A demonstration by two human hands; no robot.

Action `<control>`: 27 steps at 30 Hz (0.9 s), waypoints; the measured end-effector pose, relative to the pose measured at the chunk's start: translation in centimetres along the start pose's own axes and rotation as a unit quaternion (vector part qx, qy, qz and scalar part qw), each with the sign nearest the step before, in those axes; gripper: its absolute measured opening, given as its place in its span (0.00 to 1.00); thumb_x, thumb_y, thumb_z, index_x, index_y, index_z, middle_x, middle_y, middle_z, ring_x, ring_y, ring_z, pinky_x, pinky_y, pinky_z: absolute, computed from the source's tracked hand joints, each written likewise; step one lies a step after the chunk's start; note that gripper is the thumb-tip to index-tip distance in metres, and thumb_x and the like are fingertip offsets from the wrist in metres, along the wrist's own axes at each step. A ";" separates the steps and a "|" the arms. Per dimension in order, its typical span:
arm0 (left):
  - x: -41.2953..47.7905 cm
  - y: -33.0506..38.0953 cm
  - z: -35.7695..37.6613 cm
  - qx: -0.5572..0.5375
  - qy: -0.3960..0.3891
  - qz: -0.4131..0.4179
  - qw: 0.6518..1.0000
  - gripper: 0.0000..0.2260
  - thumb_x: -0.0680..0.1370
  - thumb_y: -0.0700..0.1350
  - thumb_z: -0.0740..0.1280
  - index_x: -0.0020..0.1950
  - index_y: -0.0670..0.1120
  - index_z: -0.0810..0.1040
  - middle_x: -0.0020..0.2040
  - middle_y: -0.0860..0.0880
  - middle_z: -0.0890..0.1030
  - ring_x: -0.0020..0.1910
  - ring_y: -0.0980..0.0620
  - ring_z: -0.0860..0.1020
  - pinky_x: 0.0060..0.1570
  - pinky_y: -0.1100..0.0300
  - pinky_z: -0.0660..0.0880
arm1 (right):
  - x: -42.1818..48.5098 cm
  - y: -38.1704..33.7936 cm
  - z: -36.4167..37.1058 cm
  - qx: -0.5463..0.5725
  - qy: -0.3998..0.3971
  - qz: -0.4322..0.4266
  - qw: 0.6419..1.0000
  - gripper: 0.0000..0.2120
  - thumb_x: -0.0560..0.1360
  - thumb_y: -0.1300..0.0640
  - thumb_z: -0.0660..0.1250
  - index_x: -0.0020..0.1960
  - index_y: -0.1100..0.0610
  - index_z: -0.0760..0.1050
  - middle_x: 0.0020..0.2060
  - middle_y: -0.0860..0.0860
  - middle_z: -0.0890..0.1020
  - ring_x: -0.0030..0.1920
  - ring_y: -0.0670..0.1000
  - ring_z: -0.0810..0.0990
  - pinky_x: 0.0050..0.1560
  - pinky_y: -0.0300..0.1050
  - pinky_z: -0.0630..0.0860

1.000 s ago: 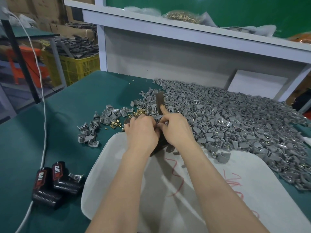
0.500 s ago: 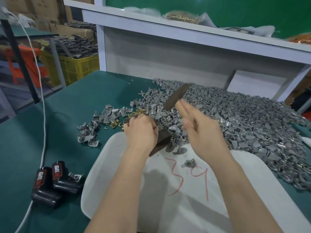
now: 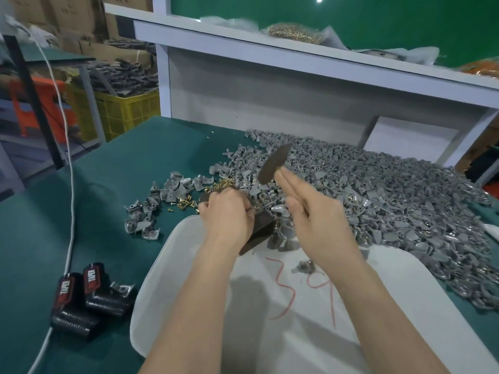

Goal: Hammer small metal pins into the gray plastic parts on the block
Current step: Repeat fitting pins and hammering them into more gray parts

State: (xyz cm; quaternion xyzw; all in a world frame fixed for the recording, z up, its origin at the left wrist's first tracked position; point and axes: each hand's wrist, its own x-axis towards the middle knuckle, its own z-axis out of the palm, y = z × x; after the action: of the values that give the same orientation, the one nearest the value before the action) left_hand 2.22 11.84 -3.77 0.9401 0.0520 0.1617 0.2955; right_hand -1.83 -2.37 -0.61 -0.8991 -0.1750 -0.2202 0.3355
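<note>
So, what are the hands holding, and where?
The right hand grips the hammer bar by its lower end; the left hand clasps the block at its far end.

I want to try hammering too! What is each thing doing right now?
Left grip, curled over the block.
Right grip, holding the hammer.
Hammer, raised and tilted above the gray parts.
Block, lying at the tray's rim.
Gray parts, heaped loose on the table.
Pins, scattered loose by the block.
Tray, holding one gray piece.

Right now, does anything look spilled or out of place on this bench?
Brass pins lie scattered loose on the green mat left of the block, and one gray part sits alone in the white tray.
</note>
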 end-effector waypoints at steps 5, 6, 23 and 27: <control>0.1 0.2 -0.1 0.009 0.003 0.002 1.000 0.05 0.76 0.45 0.66 0.44 0.51 0.82 0.50 0.50 0.80 0.54 0.45 0.73 0.48 0.53 0.58 | -0.6 0.6 0.5 -0.053 -0.114 0.026 0.992 0.22 0.80 0.58 0.58 0.71 0.41 0.65 0.60 0.33 0.73 0.59 0.34 0.74 0.59 0.24 0.66; 0.1 0.2 -0.1 0.011 0.003 0.002 1.000 0.05 0.76 0.45 0.66 0.45 0.51 0.82 0.50 0.50 0.80 0.54 0.45 0.73 0.48 0.53 0.58 | -0.3 0.8 0.4 -0.051 -0.119 0.027 0.991 0.22 0.80 0.59 0.58 0.71 0.43 0.66 0.59 0.30 0.70 0.57 0.29 0.71 0.55 0.18 0.62; -0.4 0.5 0.0 -0.035 -0.001 -0.001 0.999 0.06 0.78 0.48 0.64 0.51 0.53 0.80 0.53 0.51 0.80 0.56 0.46 0.74 0.52 0.52 0.62 | 3.4 5.3 2.2 -0.233 -0.103 0.187 0.949 0.14 0.78 0.41 0.60 0.48 0.50 0.78 0.39 0.49 0.81 0.36 0.49 0.77 0.29 0.38 0.67; -0.4 1.0 -0.1 -0.122 0.004 -0.003 0.993 0.05 0.78 0.48 0.64 0.49 0.53 0.80 0.49 0.53 0.82 0.53 0.48 0.77 0.56 0.55 0.66 | 4.0 3.9 1.8 -0.055 -0.039 0.115 0.991 0.12 0.76 0.46 0.64 0.57 0.48 0.78 0.46 0.44 0.79 0.47 0.45 0.78 0.49 0.44 0.76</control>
State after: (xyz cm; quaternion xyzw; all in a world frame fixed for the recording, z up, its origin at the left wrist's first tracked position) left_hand 1.82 11.02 -3.26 0.8962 0.0362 0.1701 0.4082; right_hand 3.84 -3.26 -1.87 -0.9380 -0.0708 -0.1545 0.3021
